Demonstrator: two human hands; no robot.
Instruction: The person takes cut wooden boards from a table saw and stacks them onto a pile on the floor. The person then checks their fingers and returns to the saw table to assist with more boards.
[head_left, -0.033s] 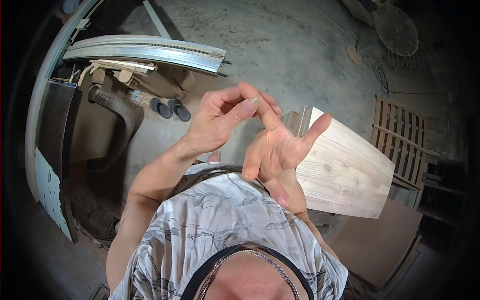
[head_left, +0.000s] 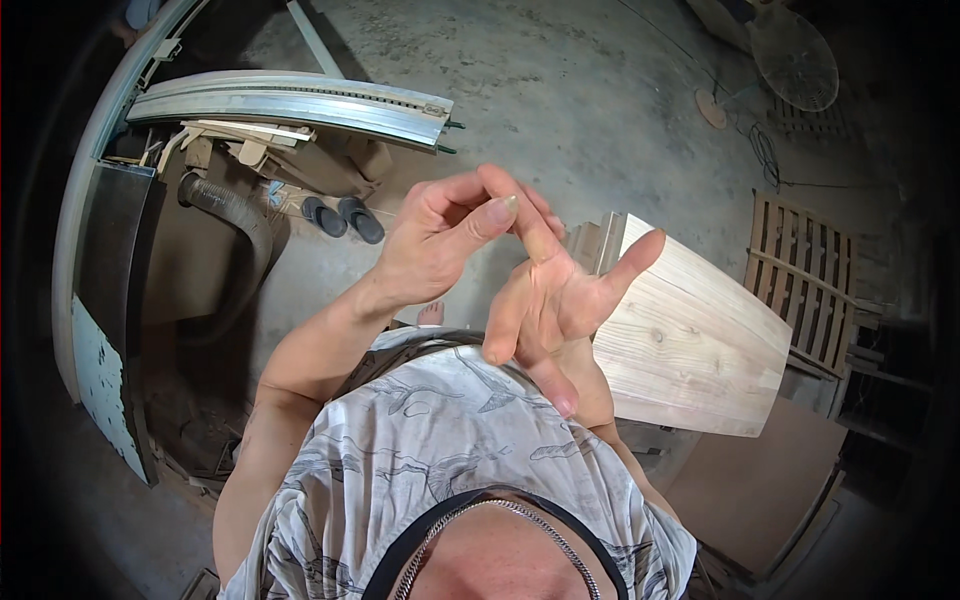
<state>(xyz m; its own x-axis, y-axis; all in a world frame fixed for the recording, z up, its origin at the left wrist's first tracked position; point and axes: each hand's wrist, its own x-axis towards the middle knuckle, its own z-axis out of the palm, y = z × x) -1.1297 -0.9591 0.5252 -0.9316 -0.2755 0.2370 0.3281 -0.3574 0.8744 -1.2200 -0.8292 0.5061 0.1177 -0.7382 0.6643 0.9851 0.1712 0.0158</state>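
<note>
Near the middle of the head view, my left hand (head_left: 450, 235) is closed round a raised finger of my right hand. My right hand (head_left: 550, 310) is palm up just to its right, with its thumb and other fingers apart and no object in it. Behind my right hand lies a pale wooden panel (head_left: 690, 340) with grain and knots, beside some narrower wood pieces at its left edge. My grey patterned shirt (head_left: 460, 420) is just below both hands.
Metal rails (head_left: 290, 95) cross the upper left above scrap wood, a ribbed hose (head_left: 225, 210) and dark sandals (head_left: 360, 215). A slatted pallet (head_left: 800, 280), brown board (head_left: 755, 480) and round fan (head_left: 795, 65) are at right. Part of another person (head_left: 135, 30) shows at the top-left edge.
</note>
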